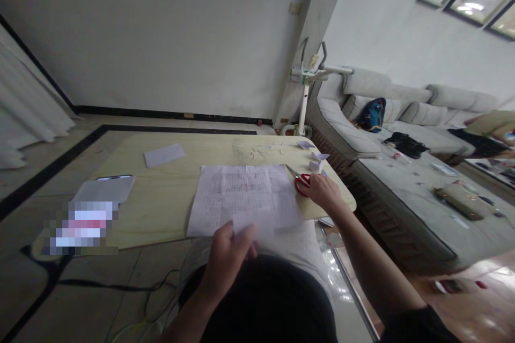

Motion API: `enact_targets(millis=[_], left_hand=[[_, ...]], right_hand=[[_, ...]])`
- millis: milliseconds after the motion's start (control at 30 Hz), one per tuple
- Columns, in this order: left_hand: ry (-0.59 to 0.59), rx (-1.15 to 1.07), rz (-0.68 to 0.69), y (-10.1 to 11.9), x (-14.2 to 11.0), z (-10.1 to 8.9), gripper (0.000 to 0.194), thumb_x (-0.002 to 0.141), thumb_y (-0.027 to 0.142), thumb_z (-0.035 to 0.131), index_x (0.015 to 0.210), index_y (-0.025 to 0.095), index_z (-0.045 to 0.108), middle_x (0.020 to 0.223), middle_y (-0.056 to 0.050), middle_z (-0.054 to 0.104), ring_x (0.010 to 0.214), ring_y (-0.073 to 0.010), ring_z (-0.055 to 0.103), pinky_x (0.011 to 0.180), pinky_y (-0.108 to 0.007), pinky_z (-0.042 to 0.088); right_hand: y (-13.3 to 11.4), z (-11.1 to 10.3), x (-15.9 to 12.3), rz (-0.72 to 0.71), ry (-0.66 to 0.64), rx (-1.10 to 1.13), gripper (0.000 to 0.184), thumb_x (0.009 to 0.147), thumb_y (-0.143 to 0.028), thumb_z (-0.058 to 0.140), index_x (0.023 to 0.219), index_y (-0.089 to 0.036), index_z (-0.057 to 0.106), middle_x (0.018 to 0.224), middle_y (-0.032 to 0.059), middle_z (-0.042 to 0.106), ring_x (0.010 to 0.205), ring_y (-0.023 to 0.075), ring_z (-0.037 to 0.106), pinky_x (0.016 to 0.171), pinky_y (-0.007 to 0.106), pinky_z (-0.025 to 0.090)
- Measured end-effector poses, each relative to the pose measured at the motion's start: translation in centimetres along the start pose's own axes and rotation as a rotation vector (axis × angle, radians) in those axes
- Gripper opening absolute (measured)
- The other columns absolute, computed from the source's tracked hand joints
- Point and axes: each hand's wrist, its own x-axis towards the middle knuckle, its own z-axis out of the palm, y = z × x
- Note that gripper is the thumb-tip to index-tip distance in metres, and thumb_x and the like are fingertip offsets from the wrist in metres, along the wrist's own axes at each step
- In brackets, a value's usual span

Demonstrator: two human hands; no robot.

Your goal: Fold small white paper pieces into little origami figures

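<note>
My left hand (229,254) pinches a small white piece of paper (263,223) between thumb and fingers, just above the near edge of the table. Under that piece lies a large creased sheet of paper (237,193) covered with lines and marks. At the right side of the sheet, my right hand (325,192) is closed at the red handles of a pair of scissors (301,182). The blades point away to the left, over the sheet's corner. Some of my right fingers are hidden from this angle.
Small folded paper pieces (317,161) stand at the table's far right, with thin paper scraps (257,153) nearby. A blank paper slip (164,155) and a tablet-like object (102,190) lie on the left of the table (153,214). A sofa (402,198) stands right, with a person there.
</note>
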Motion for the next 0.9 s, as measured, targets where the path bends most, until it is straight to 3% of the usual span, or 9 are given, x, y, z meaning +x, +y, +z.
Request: enact_targets(millis=[200, 367, 467, 533, 700, 900], left_hand=[[0.002, -0.012, 0.006, -0.1, 0.1, 0.0, 0.03, 0.081, 0.043, 0.062, 0.065, 0.017, 0.061, 0.046, 0.001, 0.063, 0.045, -0.0121, 0.059, 0.046, -0.02, 0.046], [0.018, -0.057, 0.023, 0.2, 0.0, 0.1, 0.029, 0.082, 0.042, 0.062, 0.069, 0.016, 0.063, 0.047, 0.001, 0.063, 0.045, -0.0122, 0.059, 0.046, -0.02, 0.046], [0.014, -0.094, 0.007, 0.2, -0.2, 0.4, 0.03, 0.081, 0.043, 0.062, 0.068, 0.016, 0.061, 0.05, 0.0, 0.066, 0.043, -0.011, 0.057, 0.044, -0.02, 0.045], [0.026, -0.111, -0.012, 0.2, -0.3, 0.5, 0.03, 0.079, 0.044, 0.064, 0.068, 0.016, 0.06, 0.051, 0.0, 0.067, 0.041, -0.0111, 0.057, 0.043, -0.02, 0.046], [0.06, -0.105, -0.066, 0.7, -0.8, 0.9, 0.03, 0.074, 0.044, 0.069, 0.071, 0.016, 0.062, 0.053, -0.002, 0.069, 0.043, -0.0142, 0.061, 0.042, -0.022, 0.049], [0.027, -0.049, -0.063, 0.9, -1.0, 0.9, 0.03, 0.072, 0.044, 0.069, 0.071, 0.014, 0.066, 0.05, -0.001, 0.066, 0.046, -0.016, 0.063, 0.044, -0.023, 0.05]], right_hand=[[1.0, -0.5, -1.0, -0.016, 0.063, 0.143, 0.031, 0.079, -0.028, 0.065, 0.105, -0.013, 0.059, 0.094, 0.0161, 0.071, 0.085, 0.0292, 0.067, 0.066, 0.032, 0.043], [1.0, 0.0, -4.4, -0.087, 0.054, 0.432, 0.022, 0.086, -0.041, 0.057, 0.084, -0.019, 0.053, 0.074, 0.0032, 0.065, 0.065, 0.0176, 0.062, 0.055, 0.025, 0.044], [-0.1, 0.2, -7.4, -0.146, -0.052, 1.019, 0.025, 0.082, -0.043, 0.06, 0.079, -0.02, 0.052, 0.06, -0.0021, 0.058, 0.05, 0.0136, 0.053, 0.046, 0.024, 0.039], [-1.3, 0.1, -9.4, -0.122, -0.076, 1.196, 0.025, 0.08, -0.041, 0.064, 0.087, -0.018, 0.059, 0.056, -0.0041, 0.055, 0.047, 0.0121, 0.05, 0.045, 0.022, 0.037], [-4.7, -0.2, -12.8, -0.136, -0.234, 1.356, 0.026, 0.074, -0.038, 0.07, 0.088, -0.016, 0.064, 0.055, -0.0055, 0.052, 0.046, 0.0102, 0.047, 0.044, 0.021, 0.036], [-7.2, 0.2, -14.2, -0.177, -0.217, 1.42, 0.02, 0.072, -0.029, 0.063, 0.061, -0.02, 0.048, 0.054, -0.0053, 0.045, 0.05, 0.0097, 0.041, 0.047, 0.021, 0.033]])
